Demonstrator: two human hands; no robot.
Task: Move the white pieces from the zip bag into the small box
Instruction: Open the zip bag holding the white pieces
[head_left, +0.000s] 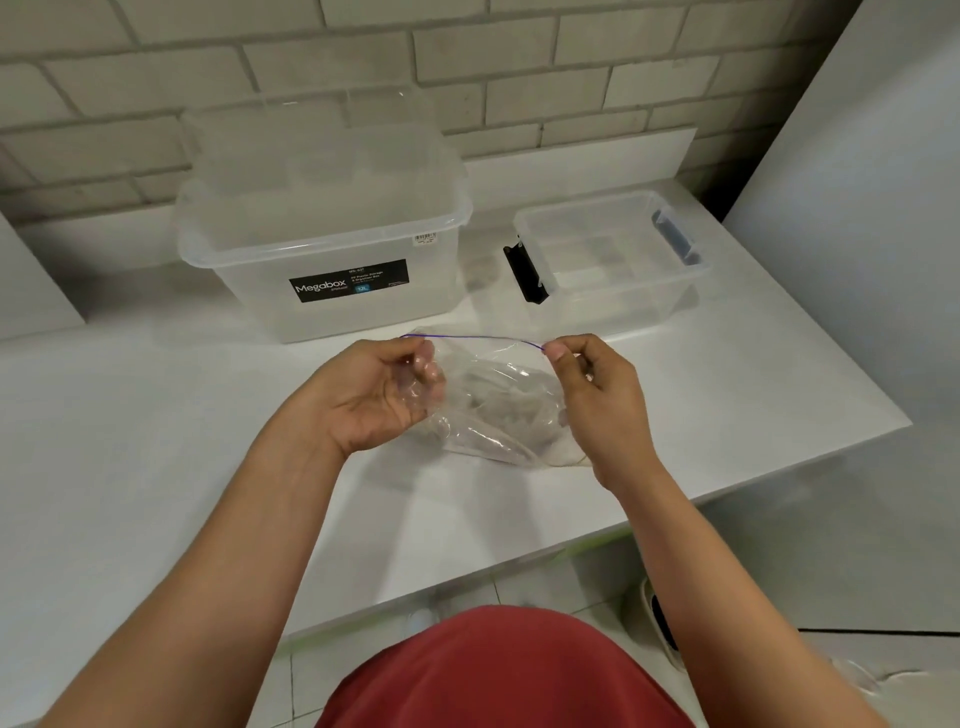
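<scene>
My left hand (374, 395) curls round one top corner of the zip bag (470, 441), my right hand (597, 395) pinches the other, white pieces (511, 402) sagging below between them, so I'd part the seal (472, 338) evenly, keeping it upward, with the small box (608, 260) beyond my right grip.

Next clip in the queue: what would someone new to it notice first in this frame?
At centre frame, the left hand and right hand grip a clear zip bag by its purple-lined top, with the white pieces bunched inside. Behind it on the white table stand a large clear box labelled Megabox, to the left, and the small box with dark latches, to the right.
</scene>
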